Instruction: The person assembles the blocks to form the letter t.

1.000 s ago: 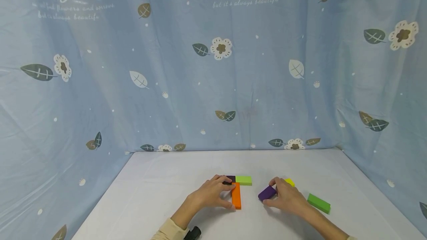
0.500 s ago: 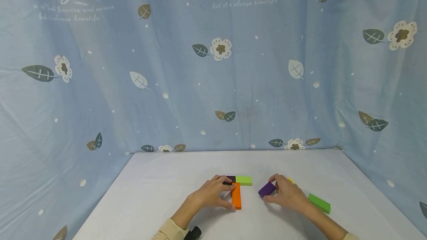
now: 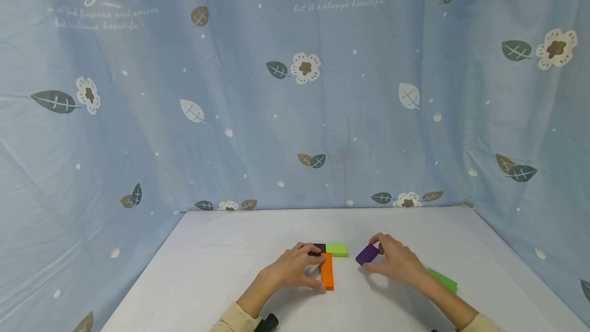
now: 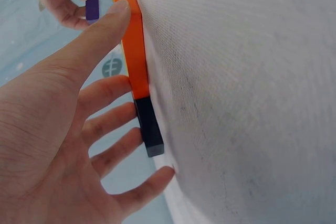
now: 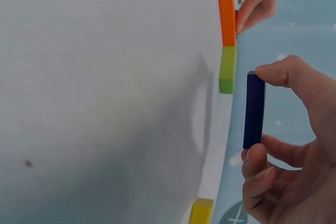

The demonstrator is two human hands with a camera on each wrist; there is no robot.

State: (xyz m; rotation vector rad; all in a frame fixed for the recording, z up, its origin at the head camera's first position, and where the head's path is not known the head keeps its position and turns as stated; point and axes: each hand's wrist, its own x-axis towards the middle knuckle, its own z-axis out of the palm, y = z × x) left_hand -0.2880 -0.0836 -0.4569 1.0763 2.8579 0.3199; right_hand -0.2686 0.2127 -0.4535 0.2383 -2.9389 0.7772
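On the white table, an orange block [image 3: 327,271] lies lengthwise, its far end meeting a black block [image 3: 319,248] and a lime-green block [image 3: 338,250] set end to end. My left hand [image 3: 295,268] spans the orange block, thumb at its near end and index finger near its far end. In the left wrist view, other fingers spread beside the black block [image 4: 148,128]. My right hand [image 3: 400,260] pinches a purple block [image 3: 367,254] between thumb and fingers. The right wrist view shows this purple block [image 5: 254,109] held raised off the table, to the right of the lime-green block.
A green block [image 3: 443,279] lies right of my right forearm, partly covered by it. The yellow block [image 5: 201,211] shows in the right wrist view but is hidden in the head view. A patterned blue curtain [image 3: 350,117] stands behind the table.
My right hand has moved away from me and slightly up with the purple block, covering the yellow block in the head view. My left hand and the blocks by it have stayed put.
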